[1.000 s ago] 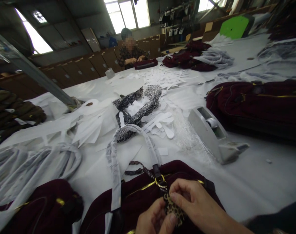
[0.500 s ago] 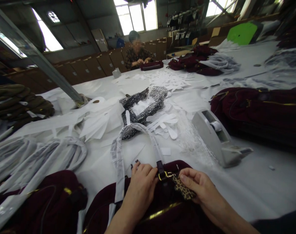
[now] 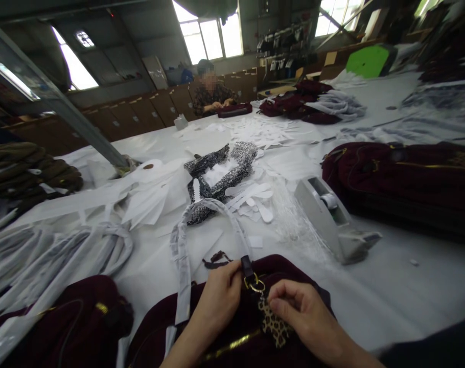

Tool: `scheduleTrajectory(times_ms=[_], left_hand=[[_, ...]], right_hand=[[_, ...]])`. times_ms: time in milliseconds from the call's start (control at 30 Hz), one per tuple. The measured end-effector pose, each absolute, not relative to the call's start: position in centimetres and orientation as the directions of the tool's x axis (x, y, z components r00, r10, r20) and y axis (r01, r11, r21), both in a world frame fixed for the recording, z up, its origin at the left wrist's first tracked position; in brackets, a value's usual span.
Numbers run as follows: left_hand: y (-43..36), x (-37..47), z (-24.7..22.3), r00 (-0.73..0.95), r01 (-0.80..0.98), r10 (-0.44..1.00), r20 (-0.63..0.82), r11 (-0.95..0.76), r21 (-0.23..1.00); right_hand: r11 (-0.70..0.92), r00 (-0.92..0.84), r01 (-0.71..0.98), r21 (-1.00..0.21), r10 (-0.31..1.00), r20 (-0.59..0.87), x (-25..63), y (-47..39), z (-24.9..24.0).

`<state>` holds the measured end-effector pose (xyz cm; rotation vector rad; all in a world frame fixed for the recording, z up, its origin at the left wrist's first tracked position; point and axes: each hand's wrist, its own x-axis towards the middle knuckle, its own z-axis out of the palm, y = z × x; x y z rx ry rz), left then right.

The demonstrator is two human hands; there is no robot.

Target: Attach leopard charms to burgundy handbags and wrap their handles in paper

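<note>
A maroon handbag (image 3: 156, 327) with a gold zipper lies in front of me. Its handle (image 3: 184, 255), wrapped in pale film, arches up to a dark leather tab (image 3: 247, 267) with gold hardware. My left hand (image 3: 223, 289) is closed at the base of this tab, its fingertips partly hidden. From a gold ring (image 3: 257, 286) at the tab dangles a leopard-print charm (image 3: 276, 324), flat against the bag. My right hand (image 3: 305, 309) pinches the charm's upper edge between thumb and forefinger.
A grey tape dispenser (image 3: 328, 220) stands to the right, beside another maroon bag (image 3: 389, 179). Beyond the handle lie a black-and-white knit fabric piece (image 3: 217, 191) and white paper strips (image 3: 251, 197). A second maroon bag (image 3: 64, 327) is at left. Across the table sits a person (image 3: 213, 94).
The charm has come left and now hangs down below the gold ring, which shows more fully. My right hand has moved left and slightly lower with it. The view has shifted a little.
</note>
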<state>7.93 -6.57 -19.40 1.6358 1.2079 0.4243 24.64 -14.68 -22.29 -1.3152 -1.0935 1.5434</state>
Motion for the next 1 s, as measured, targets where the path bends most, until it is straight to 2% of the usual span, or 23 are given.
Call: scheduleTrajectory(times_ms=[33,100,133,200,333,500,567,733,900,1000], left_hand=[[-6.7,8.4,-19.3,0.422,0.357,0.837,-0.348,0.200,0.913],[-7.1,8.9,-19.2,0.380,0.064,0.786,-0.488,0.504,0.861],[-7.2,9.1,-19.1,0.363,-0.044,0.760,-0.539,0.591,0.805],[-7.4,9.1,-19.2,0.375,-0.131,0.723,-0.581,0.661,0.738],[-7.0,9.0,-19.8,0.489,-0.122,0.699,-0.522,0.647,0.752],[-6.7,9.2,-20.2,0.507,-0.121,0.699,-0.505,0.637,0.761],[-6.7,9.3,-20.1,0.500,-0.109,0.705,-0.504,0.628,0.771],[-7.1,8.6,-19.6,0.520,-0.134,0.736,-0.434,0.572,0.809],[-7.9,7.2,-20.4,0.572,-0.115,0.687,-0.448,0.608,0.785],[-8.2,7.1,-20.8,0.610,-0.095,0.670,-0.424,0.593,0.800]], right_hand=[[-0.267,-0.116,0.015,-0.964,0.957,-0.267,24.5,-14.8,-22.2],[-0.202,-0.104,0.136,-0.970,0.971,-0.216,24.3,-14.9,-22.1],[-0.172,-0.104,0.182,-0.968,0.976,-0.193,24.2,-14.9,-22.0],[-0.133,-0.127,0.232,-0.963,0.978,-0.166,24.0,-14.9,-21.8],[-0.064,-0.138,0.289,-0.955,0.985,-0.108,24.5,-15.1,-21.7],[0.023,0.086,0.339,-0.940,0.995,0.055,26.6,-13.2,-21.0],[0.094,0.020,0.387,-0.917,0.994,0.110,27.0,-11.3,-20.7],[0.339,-0.309,0.430,-0.837,0.926,0.216,26.2,-7.4,-21.0],[0.350,-0.387,0.377,-0.857,0.901,0.197,25.5,-7.5,-21.8],[0.453,-0.425,0.458,-0.765,0.867,0.259,25.2,-7.7,-22.2]])
